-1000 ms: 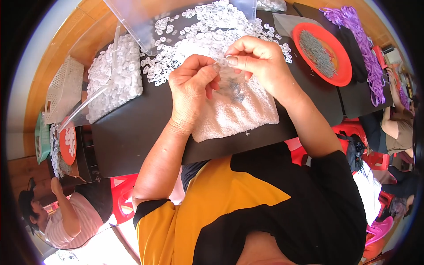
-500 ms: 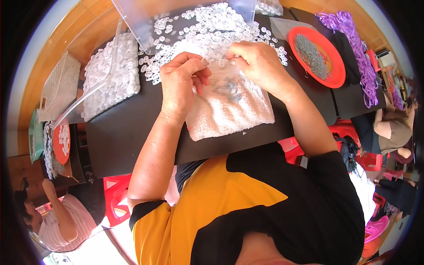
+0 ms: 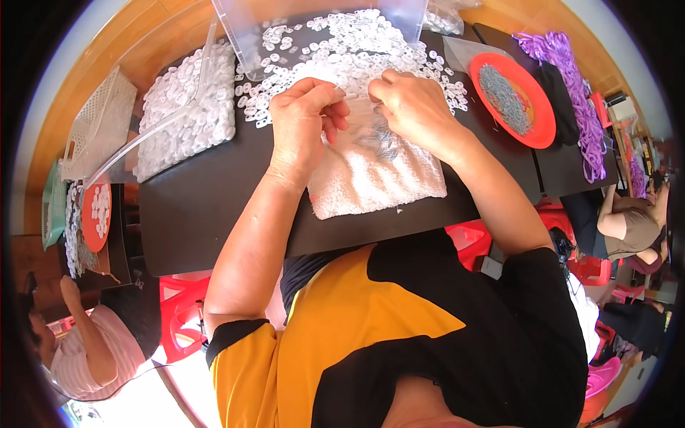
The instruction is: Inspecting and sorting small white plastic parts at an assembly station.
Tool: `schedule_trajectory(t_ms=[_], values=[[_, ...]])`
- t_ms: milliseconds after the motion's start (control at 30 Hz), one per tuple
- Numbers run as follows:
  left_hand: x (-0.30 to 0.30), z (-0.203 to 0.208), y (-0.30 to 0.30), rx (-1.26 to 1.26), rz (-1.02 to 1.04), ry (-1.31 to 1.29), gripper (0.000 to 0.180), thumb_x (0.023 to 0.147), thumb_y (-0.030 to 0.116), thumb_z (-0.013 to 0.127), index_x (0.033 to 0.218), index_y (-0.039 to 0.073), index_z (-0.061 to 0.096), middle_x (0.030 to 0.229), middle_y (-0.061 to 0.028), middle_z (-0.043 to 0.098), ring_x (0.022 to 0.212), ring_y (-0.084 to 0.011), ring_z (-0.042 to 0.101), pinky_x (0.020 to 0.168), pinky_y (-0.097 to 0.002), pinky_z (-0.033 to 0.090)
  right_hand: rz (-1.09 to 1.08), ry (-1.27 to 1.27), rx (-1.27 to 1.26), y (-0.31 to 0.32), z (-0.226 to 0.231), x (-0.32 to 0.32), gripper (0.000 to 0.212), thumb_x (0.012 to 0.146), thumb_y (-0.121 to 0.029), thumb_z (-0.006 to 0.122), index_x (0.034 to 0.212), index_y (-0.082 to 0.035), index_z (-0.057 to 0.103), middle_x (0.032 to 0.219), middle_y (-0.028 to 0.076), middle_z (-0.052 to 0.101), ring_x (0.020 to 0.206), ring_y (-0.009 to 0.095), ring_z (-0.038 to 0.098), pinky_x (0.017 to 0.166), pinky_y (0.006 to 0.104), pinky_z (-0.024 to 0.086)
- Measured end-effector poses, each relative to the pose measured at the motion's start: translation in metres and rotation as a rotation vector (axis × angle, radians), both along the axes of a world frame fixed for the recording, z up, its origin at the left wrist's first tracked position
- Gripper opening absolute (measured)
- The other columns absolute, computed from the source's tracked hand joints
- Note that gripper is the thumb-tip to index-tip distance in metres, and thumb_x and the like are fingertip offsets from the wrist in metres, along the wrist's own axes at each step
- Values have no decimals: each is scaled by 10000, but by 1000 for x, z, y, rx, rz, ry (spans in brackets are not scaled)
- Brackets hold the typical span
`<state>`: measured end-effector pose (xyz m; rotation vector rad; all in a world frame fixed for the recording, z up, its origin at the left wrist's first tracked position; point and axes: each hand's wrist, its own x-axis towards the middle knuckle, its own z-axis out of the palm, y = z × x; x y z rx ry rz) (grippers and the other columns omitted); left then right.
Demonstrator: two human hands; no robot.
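My left hand (image 3: 303, 118) is closed in a pinch, with a small white plastic piece (image 3: 340, 93) showing at the tips of thumb and forefinger. Close beside it, my right hand (image 3: 410, 103) is also pinched; whatever lies between its fingertips is too small to make out. Both hands are raised over the far part of a white towel (image 3: 378, 189). A little heap of thin grey metal pins (image 3: 386, 145) lies on the towel below my right hand. Just beyond my hands spreads a pile of white plastic pieces with holes (image 3: 349, 53).
A red plate (image 3: 546, 132) of grey pins stands at right, beside purple ribbon (image 3: 589, 135). A clear bin (image 3: 246, 43) stands behind the pile; a clear container (image 3: 207, 78) of white pieces is at left. A co-worker (image 3: 100, 349) sits at lower left, others at far right.
The whole view has shifted slightly. My hands keep their pinches near each other, the right fingers now a little more curled in.
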<state>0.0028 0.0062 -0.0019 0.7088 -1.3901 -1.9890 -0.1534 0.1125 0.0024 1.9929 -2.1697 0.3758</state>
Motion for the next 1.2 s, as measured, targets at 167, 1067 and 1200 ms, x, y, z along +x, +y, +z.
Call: schedule_trajectory(t_ms=[167, 1067, 1200], values=[[-1, -2, 0, 3, 13, 13, 115, 815, 77, 602, 815, -36, 628, 685, -108, 623, 532, -176, 576, 449, -257, 405, 69, 89, 21, -5, -3, 0, 168, 711, -34, 625, 877, -53, 648, 870, 103, 635, 851, 303, 646, 680, 432, 527], [0, -2, 2, 66, 31, 55, 115, 819, 64, 611, 843, -49, 615, 704, -122, 626, 538, -178, 576, 459, -258, 415, 40, -455, -105, -6, -2, 18, 70, 757, -78, 682, 803, -39, 647, 883, 80, 669, 873, 232, 619, 784, 344, 448], [-1, 2, 10, 50, 34, 42, 81, 809, 53, 618, 794, -26, 625, 662, -95, 626, 518, -140, 558, 448, -244, 400, 76, -1228, -234, -6, -2, 3, 48, 857, 6, 646, 904, -2, 647, 871, 3, 658, 820, 80, 599, 748, 235, 480]])
